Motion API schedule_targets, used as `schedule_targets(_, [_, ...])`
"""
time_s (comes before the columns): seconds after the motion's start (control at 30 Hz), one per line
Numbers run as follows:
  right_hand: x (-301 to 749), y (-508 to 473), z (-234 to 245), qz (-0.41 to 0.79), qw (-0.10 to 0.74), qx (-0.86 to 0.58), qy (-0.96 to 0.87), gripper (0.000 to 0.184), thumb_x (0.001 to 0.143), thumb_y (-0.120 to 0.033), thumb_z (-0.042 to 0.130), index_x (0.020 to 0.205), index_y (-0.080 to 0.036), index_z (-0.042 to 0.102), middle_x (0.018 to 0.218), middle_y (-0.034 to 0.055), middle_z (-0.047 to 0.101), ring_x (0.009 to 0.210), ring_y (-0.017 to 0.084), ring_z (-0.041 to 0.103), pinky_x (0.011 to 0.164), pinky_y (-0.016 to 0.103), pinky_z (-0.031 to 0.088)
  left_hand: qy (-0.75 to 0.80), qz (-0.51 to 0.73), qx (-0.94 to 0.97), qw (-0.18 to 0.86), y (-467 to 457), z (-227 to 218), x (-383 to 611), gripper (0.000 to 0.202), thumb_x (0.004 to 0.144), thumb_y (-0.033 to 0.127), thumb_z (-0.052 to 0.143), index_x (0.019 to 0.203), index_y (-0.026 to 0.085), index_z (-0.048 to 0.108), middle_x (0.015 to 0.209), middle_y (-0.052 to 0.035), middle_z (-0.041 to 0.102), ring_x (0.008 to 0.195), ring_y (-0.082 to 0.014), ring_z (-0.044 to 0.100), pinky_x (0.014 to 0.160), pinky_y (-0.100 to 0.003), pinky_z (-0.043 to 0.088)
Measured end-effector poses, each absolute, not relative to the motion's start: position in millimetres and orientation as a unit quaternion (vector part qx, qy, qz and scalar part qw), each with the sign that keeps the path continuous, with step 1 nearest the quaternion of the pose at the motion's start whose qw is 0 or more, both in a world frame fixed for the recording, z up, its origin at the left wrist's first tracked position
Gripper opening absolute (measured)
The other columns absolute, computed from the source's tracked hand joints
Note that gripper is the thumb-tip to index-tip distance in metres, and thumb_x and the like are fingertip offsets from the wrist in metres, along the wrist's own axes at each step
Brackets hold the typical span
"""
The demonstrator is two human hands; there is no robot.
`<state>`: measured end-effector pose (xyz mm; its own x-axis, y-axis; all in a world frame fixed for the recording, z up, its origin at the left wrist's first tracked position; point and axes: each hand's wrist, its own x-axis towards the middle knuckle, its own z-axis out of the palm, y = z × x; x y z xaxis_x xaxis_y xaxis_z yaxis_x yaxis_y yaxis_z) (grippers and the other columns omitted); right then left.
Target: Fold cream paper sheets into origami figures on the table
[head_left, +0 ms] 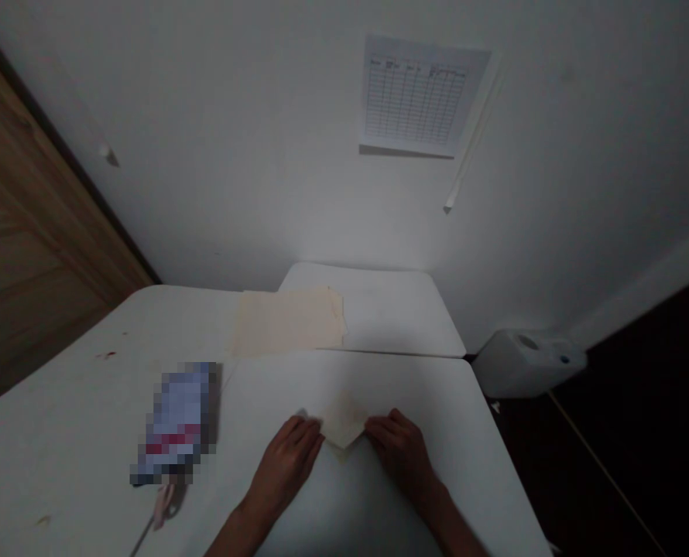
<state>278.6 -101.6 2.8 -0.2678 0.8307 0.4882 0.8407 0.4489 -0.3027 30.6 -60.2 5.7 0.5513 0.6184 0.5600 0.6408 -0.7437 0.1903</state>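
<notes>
A piece of cream paper (343, 422), folded to a point facing me, lies on the white table (344, 383) in front of me. My left hand (286, 464) presses on its left side with the fingers together. My right hand (399, 452) holds its right side in the same way. Farther off lies a larger cream paper sheet (289, 321), spanning the join between two tabletops. To the left of my left hand sits a pixelated, blurred packet (176, 422). Its contents cannot be made out.
Pink-handled scissors (163, 503) lie beneath the packet, near the lower left. The table's right edge runs close to my right hand. A white plastic container (527, 363) stands beyond it, a wooden door (36, 232) is at left, and a paper chart (417, 97) hangs on the wall.
</notes>
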Motion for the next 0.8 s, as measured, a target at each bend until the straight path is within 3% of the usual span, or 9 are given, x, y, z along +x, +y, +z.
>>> schedule_targets(0.1, [281,-98,4,0.003,0.294,-0.518,-0.803,0.015,0.093,-0.017,0.057,0.098,-0.023,0.069,0.093,0.0039,0.071,0.085,0.018,0.059,0.076,0.028,0.047,-0.359,-0.287,-0.888,-0.025,-58,10,31,0.022,0.095,0.021,0.047,0.109,0.017,0.064,0.097,-0.0088,0.067,0.094,-0.0227,0.061,0.082,-0.038,0.056])
schedule_targets(0.3, [282,-97,6,0.016,0.275,-0.521,-0.808,0.016,0.092,-0.015,0.056,0.094,-0.023,0.069,0.100,0.0029,0.071,0.086,0.020,0.058,0.075,0.029,0.049,-0.367,-0.272,-0.887,-0.071,-57,15,35,0.021,0.095,0.017,0.045,0.099,0.017,0.066,0.092,-0.0085,0.064,0.090,-0.0218,0.060,0.079,-0.037,0.056])
schedule_targets(0.53, [281,-96,10,0.045,0.223,-0.495,-0.839,0.029,0.090,-0.009,0.054,0.108,-0.028,0.067,0.119,-0.0027,0.068,0.082,0.018,0.062,0.077,0.029,0.050,-0.298,-0.210,-0.929,-0.064,-54,11,42,0.043,0.086,0.000,0.040,0.117,0.019,0.063,0.127,-0.0063,0.063,0.115,-0.0240,0.055,0.097,-0.044,0.050])
schedule_targets(0.67, [281,-96,13,0.053,0.221,-0.495,-0.839,0.030,0.091,-0.009,0.052,0.109,-0.027,0.067,0.119,-0.0026,0.068,0.083,0.018,0.063,0.078,0.028,0.050,-0.291,-0.168,-0.937,-0.097,-54,28,47,0.043,0.087,0.005,0.044,0.124,0.023,0.059,0.133,-0.0036,0.059,0.113,-0.0248,0.056,0.095,-0.049,0.049])
schedule_targets(0.8, [281,-97,13,0.049,0.228,-0.507,-0.830,0.025,0.093,-0.015,0.051,0.109,-0.026,0.067,0.115,-0.0001,0.070,0.082,0.017,0.063,0.076,0.026,0.049,-0.287,-0.213,-0.926,-0.125,-52,32,48,0.031,0.089,0.013,0.051,0.116,0.023,0.063,0.124,-0.0054,0.065,0.106,-0.0234,0.059,0.093,-0.046,0.050])
